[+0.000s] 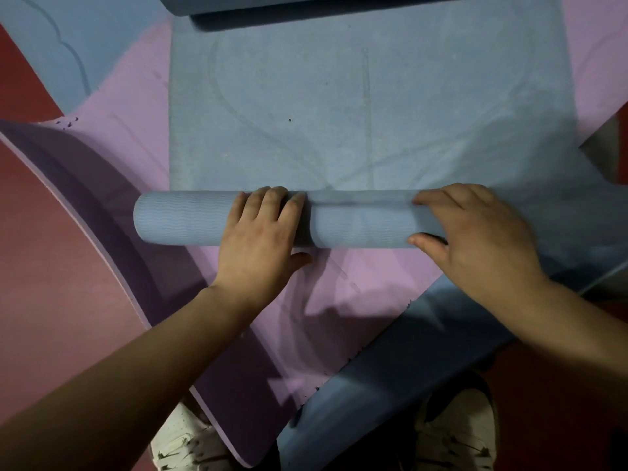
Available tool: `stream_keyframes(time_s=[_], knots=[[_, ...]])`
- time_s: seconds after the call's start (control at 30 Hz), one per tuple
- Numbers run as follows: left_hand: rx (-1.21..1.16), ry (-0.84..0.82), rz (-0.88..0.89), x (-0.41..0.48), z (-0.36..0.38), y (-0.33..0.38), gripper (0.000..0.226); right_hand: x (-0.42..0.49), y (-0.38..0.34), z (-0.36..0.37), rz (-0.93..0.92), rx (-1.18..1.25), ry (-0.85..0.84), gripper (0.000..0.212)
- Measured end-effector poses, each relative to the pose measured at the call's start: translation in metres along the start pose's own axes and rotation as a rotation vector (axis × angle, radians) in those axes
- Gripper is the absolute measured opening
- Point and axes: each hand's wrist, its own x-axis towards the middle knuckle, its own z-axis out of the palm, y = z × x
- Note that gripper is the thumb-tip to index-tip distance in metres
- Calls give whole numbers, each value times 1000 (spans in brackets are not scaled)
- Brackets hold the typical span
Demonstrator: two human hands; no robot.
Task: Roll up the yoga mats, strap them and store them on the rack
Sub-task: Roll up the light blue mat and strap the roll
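Nearest the person, two pale shoes stand on the red floor, partly covered by a pink mat that runs diagonally and by a second blue mat lying across its near corner. Both bare forearms reach forward over these. The left hand rests on top of the roll, its fingers close together and curled over the roll's far side, with the thumb tucked against the near side. The right hand holds the roll further to the right, its fingers laid along the top and the thumb pressed on the near face, so the roll sits between them. The roll is the wound-up near end of the blue mat. It lies crosswise on the pink mat, and the unrolled length stretches flat away from the person. At the far end another dark blue mat lies crosswise; whether it is rolled or folded cannot be told.
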Motion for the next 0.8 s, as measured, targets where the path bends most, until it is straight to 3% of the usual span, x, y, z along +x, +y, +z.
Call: stream_keyframes(time_s=[0.1,0.2,0.43,0.7,0.8], knots=[[44,-19,-3,8,2,1,90,-1,3,3,-33,-13,-14,67],[62,4,8,15,5,0,83,1,7,12,-86,-94,-48,90],[33,35,23,18,1,-4,70,14,11,11,-89,-54,-2,78],[-44,10,38,-38,-7,8,76,-25,2,-8,-173,-93,-115,72],[-99,18,50,-54,1,12,69,-34,1,-4,-158,-49,-183,69]])
